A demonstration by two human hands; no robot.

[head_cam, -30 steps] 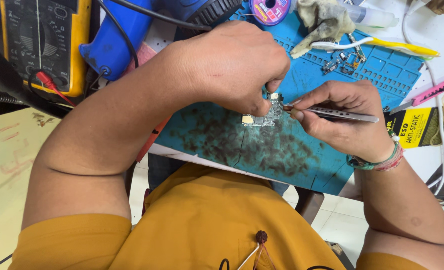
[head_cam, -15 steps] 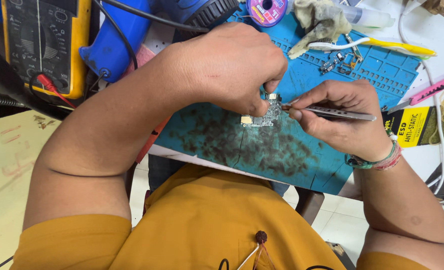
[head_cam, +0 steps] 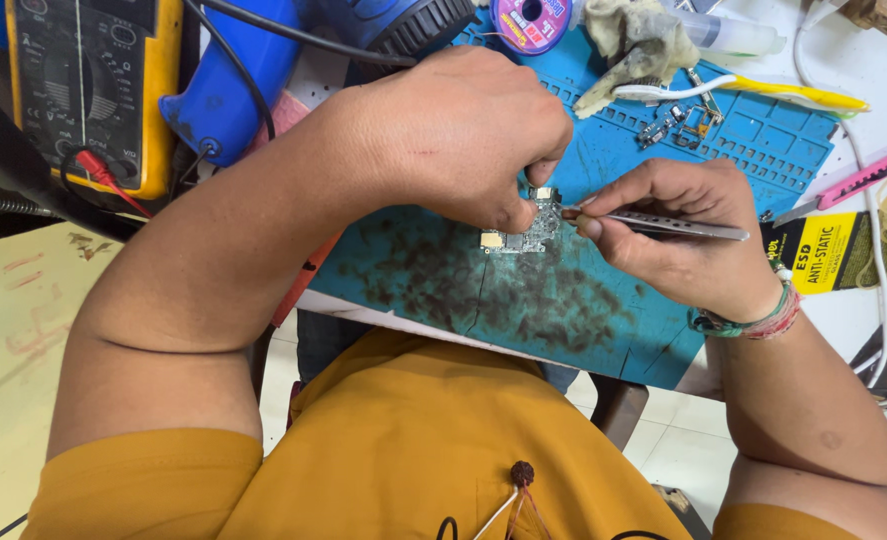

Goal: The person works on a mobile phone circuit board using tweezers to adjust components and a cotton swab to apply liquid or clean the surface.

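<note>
left hand (head_cam: 453, 135) pinches the board (head_cam: 523, 232) on the mat (head_cam: 563, 300); right hand (head_cam: 678, 235) grips closed tweezers (head_cam: 663, 224) at its edge; a slip could likely scratch parts.

Pale tiled floor (head_cam: 683, 440) below

Tweezers (head_cam: 678, 226) slightly lower, flatter
</note>
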